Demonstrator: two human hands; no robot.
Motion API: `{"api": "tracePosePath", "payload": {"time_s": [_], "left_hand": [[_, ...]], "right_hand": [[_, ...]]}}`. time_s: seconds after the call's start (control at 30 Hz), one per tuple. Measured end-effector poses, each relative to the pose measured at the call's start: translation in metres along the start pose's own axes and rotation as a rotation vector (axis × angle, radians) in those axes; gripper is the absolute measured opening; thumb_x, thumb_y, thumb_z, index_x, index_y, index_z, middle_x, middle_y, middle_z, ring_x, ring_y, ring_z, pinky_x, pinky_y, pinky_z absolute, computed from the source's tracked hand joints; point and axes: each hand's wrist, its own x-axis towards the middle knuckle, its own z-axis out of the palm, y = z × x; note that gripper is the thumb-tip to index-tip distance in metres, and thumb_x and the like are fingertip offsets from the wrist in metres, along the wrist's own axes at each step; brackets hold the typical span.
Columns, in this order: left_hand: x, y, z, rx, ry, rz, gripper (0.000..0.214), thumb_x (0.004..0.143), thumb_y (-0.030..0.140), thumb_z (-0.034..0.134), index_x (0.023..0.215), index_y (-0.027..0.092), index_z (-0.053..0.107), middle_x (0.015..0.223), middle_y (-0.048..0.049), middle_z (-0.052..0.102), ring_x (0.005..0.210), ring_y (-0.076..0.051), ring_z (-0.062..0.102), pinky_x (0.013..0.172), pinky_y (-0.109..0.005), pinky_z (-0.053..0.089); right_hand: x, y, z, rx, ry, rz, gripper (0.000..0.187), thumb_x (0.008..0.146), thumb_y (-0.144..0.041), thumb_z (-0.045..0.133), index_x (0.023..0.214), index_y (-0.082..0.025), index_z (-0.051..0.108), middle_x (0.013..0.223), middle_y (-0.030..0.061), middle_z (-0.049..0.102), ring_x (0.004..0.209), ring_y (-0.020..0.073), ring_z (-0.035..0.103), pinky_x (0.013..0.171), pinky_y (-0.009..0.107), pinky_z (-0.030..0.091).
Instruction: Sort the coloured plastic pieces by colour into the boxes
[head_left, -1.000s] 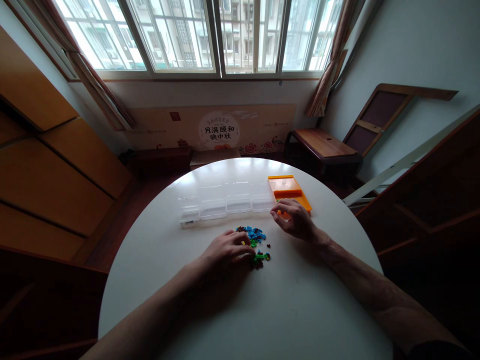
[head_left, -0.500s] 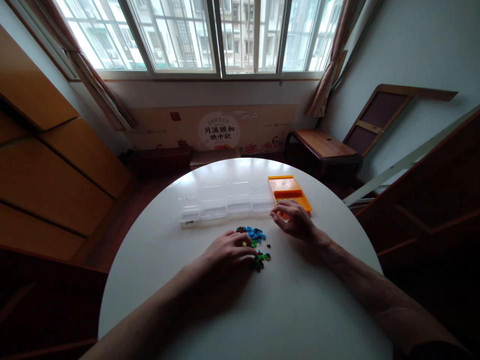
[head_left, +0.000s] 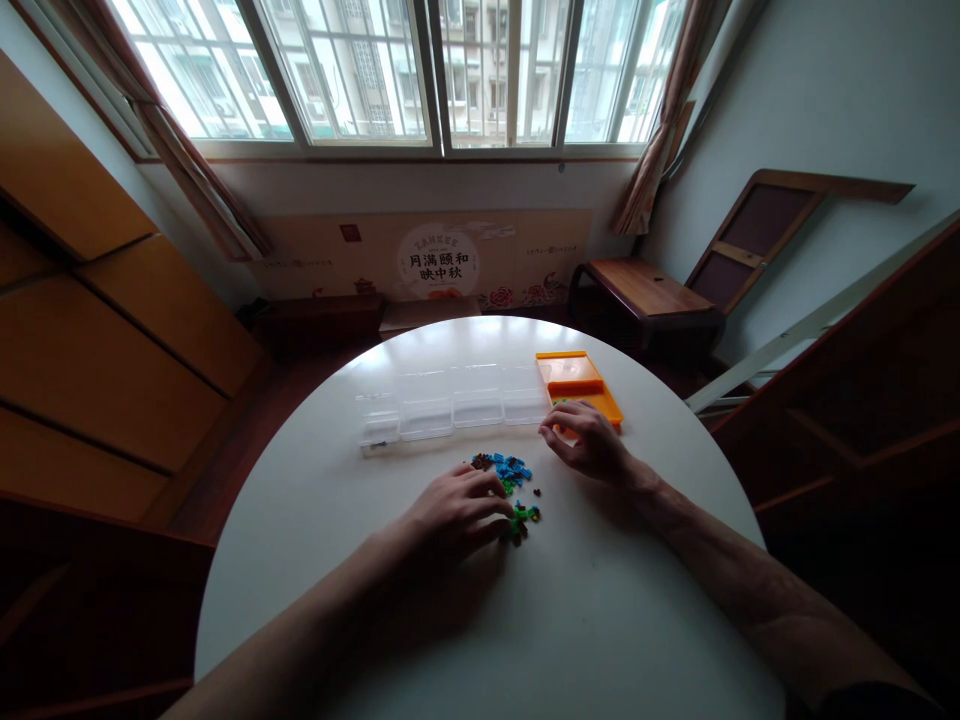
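Left hand point(head_left: 457, 505): fingers curled over one pile of small coloured plastic bricks point(head_left: 512, 468); pinch unclear.
Right hand point(head_left: 592, 440): fingers bent beside one orange plastic tray point(head_left: 577, 378); hold unclear.
Behind: one clear plastic compartment box point(head_left: 450, 408).

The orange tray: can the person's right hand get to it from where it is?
Probably yes: the right hand lies at the near end of the orange tray, with nothing between them.

pieces point(head_left: 513, 469) partly under left fingers point(head_left: 489, 496)
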Motion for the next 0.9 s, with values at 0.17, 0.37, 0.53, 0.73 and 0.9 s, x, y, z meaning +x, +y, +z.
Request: {"api": "tracePosePath", "payload": {"time_s": [0.17,0.37,0.53,0.73,0.9], "left_hand": [[-0.002,-0.006,0.005,0.030,-0.028,0.034,0.021,0.109,0.040,0.063,0.108,0.025,0.079,0.101,-0.0046,0.077,0.086,-0.017,0.068,0.087,-0.030,0.051],[0.001,-0.005,0.003,0.021,-0.032,-0.011,0.015,0.107,0.027,0.061,0.105,0.024,0.075,0.099,-0.0038,0.079,0.086,-0.016,0.071,0.089,-0.030,0.050],[0.003,0.001,-0.001,0.058,0.032,-0.079,0.012,0.104,0.028,0.064,0.099,0.023,0.074,0.096,-0.0028,0.079,0.084,-0.015,0.073,0.084,-0.030,0.051],[0.002,0.002,-0.001,0.060,0.165,-0.139,0.007,0.101,0.026,0.070,0.095,0.023,0.071,0.088,-0.0010,0.079,0.080,-0.015,0.073,0.081,-0.030,0.051],[0.001,0.002,0.001,0.052,0.202,-0.190,0.008,0.099,0.021,0.068,0.091,0.021,0.067,0.083,-0.0001,0.077,0.071,-0.013,0.069,0.080,-0.029,0.051]], "right_hand": [[0.000,0.000,0.001,-0.003,-0.004,0.005,0.016,0.102,-0.022,0.065,0.087,-0.023,0.071,0.090,0.0041,0.075,0.083,0.0207,0.068,0.087,0.037,0.048],[0.001,0.000,0.000,-0.003,-0.015,0.000,0.015,0.102,-0.022,0.066,0.087,-0.023,0.070,0.089,0.0035,0.075,0.080,0.0197,0.066,0.085,0.037,0.047],[-0.001,0.001,0.000,0.004,-0.005,-0.007,0.015,0.102,-0.021,0.066,0.087,-0.023,0.070,0.089,0.0031,0.075,0.079,0.0199,0.066,0.086,0.038,0.047],[-0.002,-0.001,0.001,-0.029,-0.003,-0.077,0.015,0.103,-0.023,0.066,0.089,-0.023,0.071,0.091,0.0039,0.076,0.082,0.0208,0.067,0.087,0.039,0.049],[0.000,-0.012,-0.003,-0.018,-0.092,-0.209,0.013,0.103,-0.022,0.064,0.095,-0.024,0.074,0.095,0.0047,0.077,0.087,0.0213,0.069,0.090,0.041,0.051]]}}
